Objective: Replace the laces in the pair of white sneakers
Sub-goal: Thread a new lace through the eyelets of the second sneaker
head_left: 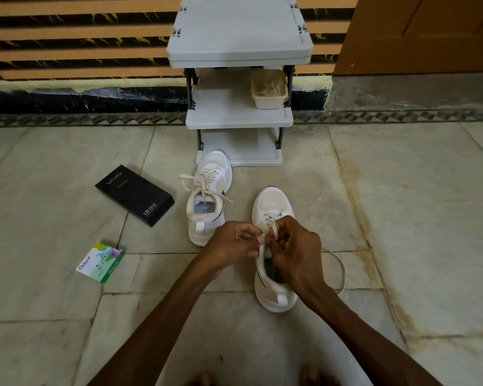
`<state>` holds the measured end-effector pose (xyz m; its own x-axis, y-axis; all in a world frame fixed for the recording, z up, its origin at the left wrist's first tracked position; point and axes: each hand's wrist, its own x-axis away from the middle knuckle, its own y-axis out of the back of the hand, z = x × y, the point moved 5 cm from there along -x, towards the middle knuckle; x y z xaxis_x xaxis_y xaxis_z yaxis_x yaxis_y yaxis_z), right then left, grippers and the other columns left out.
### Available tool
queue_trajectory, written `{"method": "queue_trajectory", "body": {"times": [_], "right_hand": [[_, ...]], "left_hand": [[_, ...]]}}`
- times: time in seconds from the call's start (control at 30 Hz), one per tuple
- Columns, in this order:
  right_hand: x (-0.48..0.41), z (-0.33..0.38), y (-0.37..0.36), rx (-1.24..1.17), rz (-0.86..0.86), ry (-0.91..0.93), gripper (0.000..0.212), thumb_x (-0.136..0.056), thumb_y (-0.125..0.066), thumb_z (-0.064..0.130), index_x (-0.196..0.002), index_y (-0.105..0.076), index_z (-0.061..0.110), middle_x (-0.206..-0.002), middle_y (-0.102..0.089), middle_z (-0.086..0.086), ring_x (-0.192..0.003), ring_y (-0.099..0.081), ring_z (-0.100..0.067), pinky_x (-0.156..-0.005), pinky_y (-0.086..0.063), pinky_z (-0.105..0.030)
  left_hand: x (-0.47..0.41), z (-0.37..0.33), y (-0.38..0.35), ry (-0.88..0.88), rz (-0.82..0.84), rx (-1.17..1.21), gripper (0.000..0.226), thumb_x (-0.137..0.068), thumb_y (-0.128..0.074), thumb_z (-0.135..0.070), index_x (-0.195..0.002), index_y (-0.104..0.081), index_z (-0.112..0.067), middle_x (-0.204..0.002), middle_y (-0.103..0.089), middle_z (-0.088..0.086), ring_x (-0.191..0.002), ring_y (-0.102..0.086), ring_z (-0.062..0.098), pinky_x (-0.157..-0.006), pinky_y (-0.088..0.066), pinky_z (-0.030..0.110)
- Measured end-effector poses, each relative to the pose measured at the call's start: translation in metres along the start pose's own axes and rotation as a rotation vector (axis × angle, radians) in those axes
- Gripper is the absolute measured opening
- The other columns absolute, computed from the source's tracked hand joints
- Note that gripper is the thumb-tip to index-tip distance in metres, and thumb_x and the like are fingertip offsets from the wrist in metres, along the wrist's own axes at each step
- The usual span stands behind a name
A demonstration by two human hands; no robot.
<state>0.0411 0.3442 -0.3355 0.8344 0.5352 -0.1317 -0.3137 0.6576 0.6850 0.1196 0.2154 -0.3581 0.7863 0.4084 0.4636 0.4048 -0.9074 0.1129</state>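
Two white sneakers stand on the stone floor, toes pointing away from me. The left sneaker [209, 196] is laced, its cream lace ends lying loose across the top. Over the tongue of the right sneaker [272, 285] both my hands work on its lace [340, 270]. My left hand [233, 246] pinches the lace beside the shoe's opening. My right hand [296, 249] pinches a strand of the same lace above the eyelets. One end of the lace trails in a loop on the floor to the right of the shoe.
A black phone box [135, 195] lies left of the sneakers, and a small green and white Odonil box [100, 262] lies nearer me. A grey plastic shelf rack [239, 51] stands against the wall ahead, holding a beige tub [268, 89]. A brown door [418, 34] is at the right.
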Motion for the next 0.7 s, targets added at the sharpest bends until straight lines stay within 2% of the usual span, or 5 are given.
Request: {"method": "queue_trajectory", "body": {"times": [0.27,0.37,0.47,0.6,0.7], "right_hand": [[-0.015,-0.010,-0.001,0.130,0.115,0.010,0.024,-0.073,-0.082,0.028,-0.082,-0.059,0.025,-0.072,-0.063,0.004,-0.064,-0.058,-0.013,-0.060,-0.050,-0.028],[-0.014,-0.010,-0.002,0.108,0.132,0.045,0.033,-0.069,-0.084,0.021,-0.078,-0.053,0.028,-0.074,-0.059,0.011,-0.060,-0.055,-0.004,-0.052,-0.037,-0.009],[-0.013,-0.015,-0.002,0.096,0.146,0.040,0.037,-0.065,-0.088,0.022,-0.086,-0.058,0.026,-0.082,-0.054,0.012,-0.063,-0.053,-0.005,-0.055,-0.035,-0.007],[-0.010,-0.024,-0.003,0.032,0.146,-0.008,0.043,-0.063,-0.090,0.029,-0.092,-0.059,0.034,-0.082,-0.055,0.018,-0.069,-0.053,-0.001,-0.060,-0.039,-0.007],[-0.008,-0.028,-0.003,-0.019,0.129,-0.055,0.047,-0.060,-0.092,0.026,-0.088,-0.056,0.040,-0.078,-0.055,0.021,-0.070,-0.054,0.004,-0.057,-0.041,-0.004]], "left_hand": [[-0.005,0.001,0.001,-0.029,-0.024,-0.013,0.010,-0.091,-0.066,-0.009,-0.097,-0.072,-0.005,-0.086,-0.069,0.010,-0.074,-0.068,0.015,-0.070,-0.059,0.028],[-0.005,0.007,-0.002,0.003,-0.053,0.082,0.007,-0.089,-0.067,-0.007,-0.091,-0.073,-0.009,-0.090,-0.070,0.013,-0.076,-0.068,0.016,-0.068,-0.057,0.024],[-0.004,0.003,-0.002,-0.028,-0.140,-0.039,0.009,-0.088,-0.067,-0.009,-0.085,-0.074,-0.013,-0.079,-0.072,0.005,-0.070,-0.070,0.017,-0.068,-0.059,0.028],[0.011,-0.041,0.017,-0.370,-0.440,-0.494,0.011,-0.089,-0.064,-0.013,-0.080,-0.066,-0.018,-0.074,-0.065,-0.008,-0.069,-0.062,0.006,-0.065,-0.050,0.017],[0.024,-0.093,0.060,-0.615,-0.722,-0.400,0.014,-0.095,-0.056,-0.012,-0.083,-0.063,-0.015,-0.085,-0.065,-0.001,-0.077,-0.062,0.014,-0.069,-0.052,0.025]]}}
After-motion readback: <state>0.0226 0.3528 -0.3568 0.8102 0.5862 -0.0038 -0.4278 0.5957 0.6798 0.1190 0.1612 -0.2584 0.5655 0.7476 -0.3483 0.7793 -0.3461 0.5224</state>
